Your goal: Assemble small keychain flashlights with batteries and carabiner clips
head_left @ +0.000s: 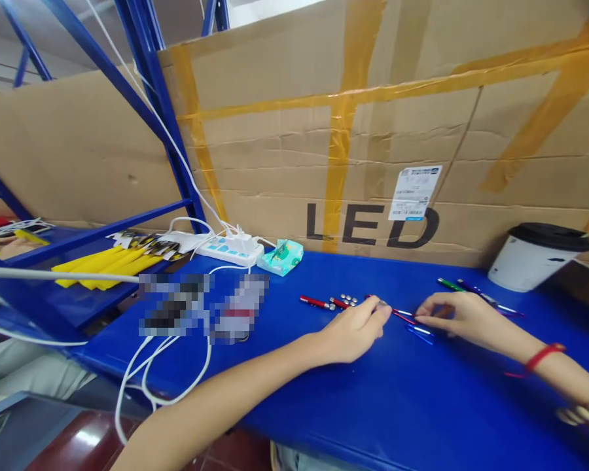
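Observation:
My left hand (356,330) is closed, thumb and forefinger pinching a small silver piece (383,303). Beside its knuckles lie several small silver discs (348,299) and a short red pen-shaped tube (317,301); a second red tube (341,303) is partly covered by the hand. Between both hands a slim red pen (403,316) slants, its right end at the pinched fingertips of my right hand (454,317). Just below that hand rests a blue pen part (421,334). Behind it lie a green pen (450,284) and a dark blue pen (476,291).
A lidded white cup (537,258) stands at the back right of the blue table (363,405). Leftward are a green tissue pack (281,257), a white power strip (230,248), two blurred items, loose white cables (147,386) and yellow strips (108,265). A large cardboard sheet (275,163) rises behind.

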`<state>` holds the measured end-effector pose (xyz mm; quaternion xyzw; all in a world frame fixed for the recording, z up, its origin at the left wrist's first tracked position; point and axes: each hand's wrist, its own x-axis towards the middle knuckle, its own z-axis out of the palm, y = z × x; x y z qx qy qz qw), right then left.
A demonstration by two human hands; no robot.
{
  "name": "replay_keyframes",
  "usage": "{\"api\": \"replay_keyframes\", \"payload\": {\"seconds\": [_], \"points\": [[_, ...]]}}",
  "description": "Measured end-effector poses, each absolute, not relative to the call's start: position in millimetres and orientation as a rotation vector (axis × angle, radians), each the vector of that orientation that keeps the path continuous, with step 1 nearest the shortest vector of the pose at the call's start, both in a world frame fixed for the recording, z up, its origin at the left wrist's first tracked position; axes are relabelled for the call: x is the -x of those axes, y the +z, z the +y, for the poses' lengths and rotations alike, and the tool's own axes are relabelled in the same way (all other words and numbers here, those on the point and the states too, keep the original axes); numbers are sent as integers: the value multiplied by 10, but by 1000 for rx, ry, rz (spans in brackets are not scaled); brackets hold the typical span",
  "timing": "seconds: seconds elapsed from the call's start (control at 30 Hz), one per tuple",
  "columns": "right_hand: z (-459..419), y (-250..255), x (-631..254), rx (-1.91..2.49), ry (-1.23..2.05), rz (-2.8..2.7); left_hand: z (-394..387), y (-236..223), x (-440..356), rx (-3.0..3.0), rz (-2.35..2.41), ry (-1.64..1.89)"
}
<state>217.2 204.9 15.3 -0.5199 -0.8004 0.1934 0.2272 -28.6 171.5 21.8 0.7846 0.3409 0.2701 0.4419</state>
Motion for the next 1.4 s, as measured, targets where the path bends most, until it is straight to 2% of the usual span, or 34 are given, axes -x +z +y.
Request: {"api": "replay_keyframes", "payload": {"seconds": [0.23, 0.47, 0.7, 0.9, 1.2, 1.4], "points": [[2024, 435, -1847, 1409, 566, -1940, 1752, 79, 273, -2121, 898, 878], [1959, 470, -1444, 1171, 604, -1962, 1793, 44, 301, -2526, 1077, 793], [1847, 542, -1456, 1057, 772, -1938, 1774, 153, 360, -2802, 1118, 607], [1806, 605, -1513, 993, 806, -1884, 1797, 149, 425, -2833, 1076, 771], [1754, 556, -1446, 961, 865, -1936, 1790, 130, 427, -2969, 1104, 628], [1751, 507, -1471, 1041, 960, -1939, 1780, 31, 418, -2867, 1068, 752]]}}
